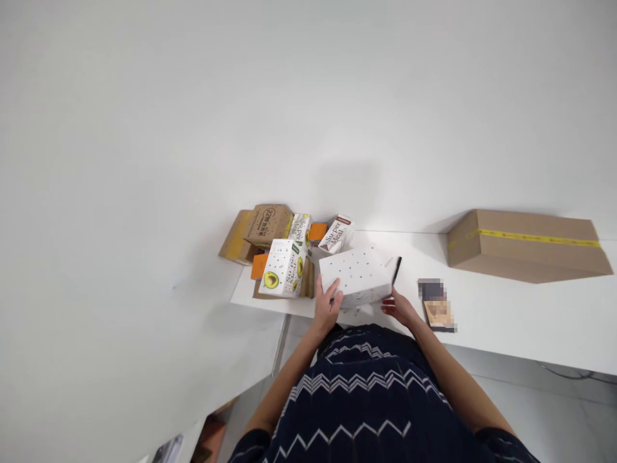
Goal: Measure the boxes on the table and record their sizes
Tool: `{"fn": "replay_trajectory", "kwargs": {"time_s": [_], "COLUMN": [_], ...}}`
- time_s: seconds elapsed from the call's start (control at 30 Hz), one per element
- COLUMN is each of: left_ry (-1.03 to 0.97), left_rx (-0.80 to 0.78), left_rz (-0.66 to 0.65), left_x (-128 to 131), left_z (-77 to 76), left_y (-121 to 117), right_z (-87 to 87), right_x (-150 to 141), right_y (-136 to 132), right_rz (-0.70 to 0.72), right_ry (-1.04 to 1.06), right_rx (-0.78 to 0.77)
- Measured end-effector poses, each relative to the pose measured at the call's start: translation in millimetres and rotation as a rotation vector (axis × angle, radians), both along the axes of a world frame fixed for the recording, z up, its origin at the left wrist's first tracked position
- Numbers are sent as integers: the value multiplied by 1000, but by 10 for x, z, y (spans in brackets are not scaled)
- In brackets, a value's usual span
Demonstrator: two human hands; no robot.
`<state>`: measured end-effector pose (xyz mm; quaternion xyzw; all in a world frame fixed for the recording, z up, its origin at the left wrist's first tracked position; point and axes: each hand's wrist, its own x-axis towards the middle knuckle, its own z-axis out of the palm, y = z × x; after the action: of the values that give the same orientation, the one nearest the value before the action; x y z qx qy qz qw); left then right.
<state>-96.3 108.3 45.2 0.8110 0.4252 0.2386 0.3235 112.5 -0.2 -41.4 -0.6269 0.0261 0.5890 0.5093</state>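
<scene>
Fingers [337, 298] against white box's [357, 273] side.

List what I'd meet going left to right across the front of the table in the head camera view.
Front avocado box, speckled white box, thin black item, pixelated flat item, big taped carton.

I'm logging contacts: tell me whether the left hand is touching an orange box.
No, the left hand is on the dotted white box, apart from both orange boxes.
</scene>
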Motion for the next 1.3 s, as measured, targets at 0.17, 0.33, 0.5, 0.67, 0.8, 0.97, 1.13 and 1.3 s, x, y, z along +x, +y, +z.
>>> {"fn": "replay_trajectory", "kwargs": {"time_s": [0.17,0.33,0.5,0.67,0.8,0.97,1.13,1.3], "left_ry": [-48,-224,-236,-235,-369,-338,-165,-105], "left_rx": [-29,-310,-667,-634,-577,-524,-402,-492], "left_rz": [-3,164,297,231,153,127,194,281], "left_x": [43,64,27,14,-66,-241,-350,-401], "left_z": [-123,-189,-199,-140,-137,-341,-553,-607], "left_y": [6,142,315,293,170,-41,-138,-106], "right_z": [-11,99,205,326,354,264,125,5], "right_x": [82,184,240,188,187,233,179,295], "right_y": [42,63,91,129,86,8,-24,30], "right_rz": [149,78,118,147,143,29,35,114], "right_ry": [-502,-456,-469,-407,-408,-326,-316,-473], "right_rx": [-125,-24,-51,7,93,227,166,67]}}
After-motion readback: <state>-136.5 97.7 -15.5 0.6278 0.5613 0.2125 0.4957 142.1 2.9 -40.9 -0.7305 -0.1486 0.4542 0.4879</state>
